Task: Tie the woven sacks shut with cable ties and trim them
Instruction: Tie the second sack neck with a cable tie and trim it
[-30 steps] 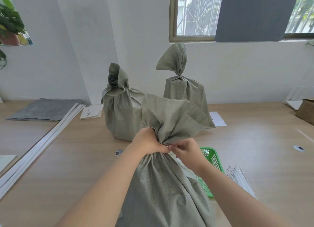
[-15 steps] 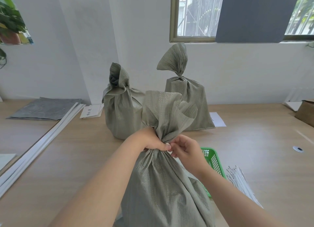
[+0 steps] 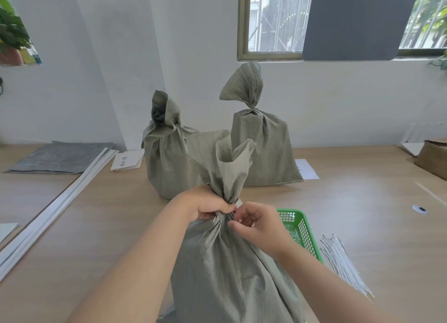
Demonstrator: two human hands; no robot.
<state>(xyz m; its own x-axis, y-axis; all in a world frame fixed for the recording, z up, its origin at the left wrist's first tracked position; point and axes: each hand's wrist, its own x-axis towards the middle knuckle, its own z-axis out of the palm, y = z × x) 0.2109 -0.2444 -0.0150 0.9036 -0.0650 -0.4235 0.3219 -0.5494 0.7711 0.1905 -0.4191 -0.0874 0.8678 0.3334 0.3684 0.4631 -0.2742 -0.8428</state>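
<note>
Near centre of table (image 3: 362, 201) | woven sack (image 3: 225, 274) upright, gathered neck running vertical | left hand (image 3: 208, 205) clasps neck from its left | right hand (image 3: 258, 226) just right of neck, fingers curled, contents cannot be told | spare cable ties (image 3: 343, 262) lie near right, on right hand's side

Both bare forearms reach forward and converge, left hand (image 3: 208, 205) curled tight round the sack neck (image 3: 227, 189), right hand (image 3: 260, 226) just beside it, fingers loosely curled toward the left's fingertips, any pinch not discernible.
</note>
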